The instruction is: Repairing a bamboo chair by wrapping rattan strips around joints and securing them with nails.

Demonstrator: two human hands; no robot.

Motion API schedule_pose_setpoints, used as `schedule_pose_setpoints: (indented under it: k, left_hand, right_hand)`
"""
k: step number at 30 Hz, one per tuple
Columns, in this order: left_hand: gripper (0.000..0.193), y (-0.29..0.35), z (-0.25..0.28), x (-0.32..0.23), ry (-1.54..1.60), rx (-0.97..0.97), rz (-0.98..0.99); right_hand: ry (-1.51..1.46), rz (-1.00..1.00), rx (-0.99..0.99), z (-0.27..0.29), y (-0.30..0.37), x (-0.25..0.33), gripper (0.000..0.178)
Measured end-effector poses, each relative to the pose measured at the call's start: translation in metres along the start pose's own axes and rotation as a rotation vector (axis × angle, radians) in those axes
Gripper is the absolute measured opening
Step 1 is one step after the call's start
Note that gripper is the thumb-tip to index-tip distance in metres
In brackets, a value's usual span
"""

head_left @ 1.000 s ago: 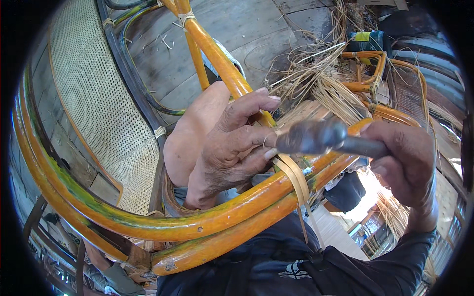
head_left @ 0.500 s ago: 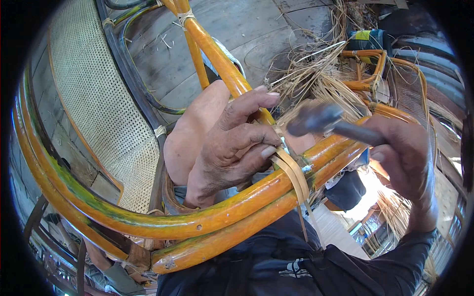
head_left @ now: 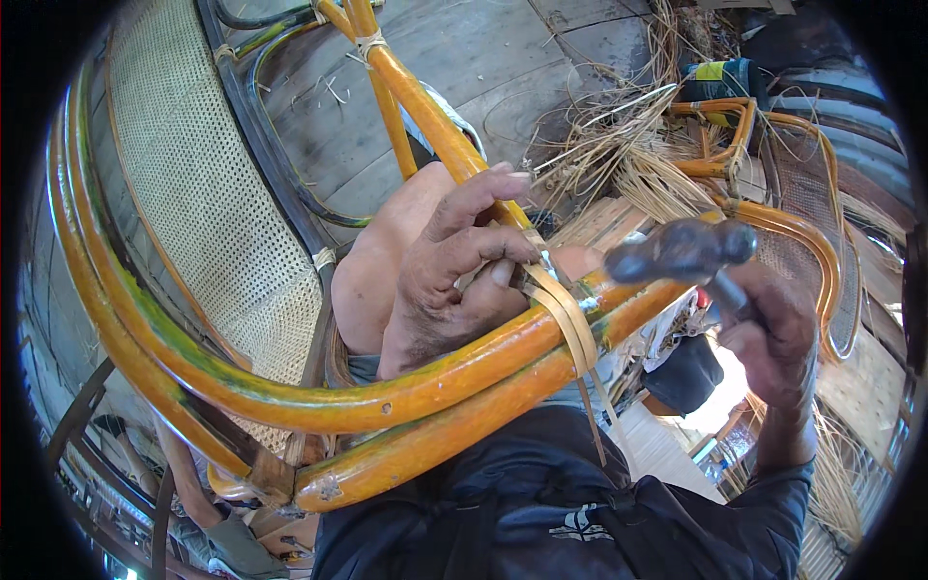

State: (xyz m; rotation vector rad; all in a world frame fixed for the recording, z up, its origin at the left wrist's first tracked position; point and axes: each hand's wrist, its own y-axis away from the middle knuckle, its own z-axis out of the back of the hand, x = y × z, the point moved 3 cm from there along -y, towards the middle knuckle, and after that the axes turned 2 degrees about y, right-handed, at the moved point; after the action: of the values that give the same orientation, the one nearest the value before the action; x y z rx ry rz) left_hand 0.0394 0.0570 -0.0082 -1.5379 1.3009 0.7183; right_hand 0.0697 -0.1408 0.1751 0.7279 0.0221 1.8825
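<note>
My left hand [head_left: 449, 275] is closed at the upper end of a pale rattan strip [head_left: 568, 314], thumb and forefinger pressed together there. Whether a nail is also between those fingertips cannot be seen. Flat against two glossy orange-and-green poles [head_left: 454, 387], the strip wraps over them, and its loose ends hang below. A third orange pole [head_left: 425, 111] meets them at this joint, behind my left fingers. In my right hand [head_left: 778, 333] is a hammer [head_left: 681, 249], its dark metal head raised beside the joint, a little blurred.
A woven cane panel [head_left: 193, 184] in a dark frame stands at left. Loose rattan strands [head_left: 628, 145] lie heaped on the floor beyond the joint. Another orange frame with mesh [head_left: 807, 208] is at far right. Another person's arm [head_left: 193, 483] shows at lower left.
The hammer has turned, and its head has moved right, away from the joint. My right hand has dropped slightly and moved left. My left hand keeps its place at the strip.
</note>
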Motion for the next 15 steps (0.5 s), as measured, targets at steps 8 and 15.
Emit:
schedule_pose_setpoints:
  k: [8,15]
  left_hand:
    - [0.029,0.003,0.002,0.015,-0.014,-0.014,-0.072]
    - [0.015,0.004,0.014,0.017,-0.215,-0.072,-0.171]
  right_hand:
    - [0.005,0.117,0.281,-0.029,-0.037,0.049,0.035]
    - [0.02,0.115,0.264,-0.048,-0.043,0.046,0.02]
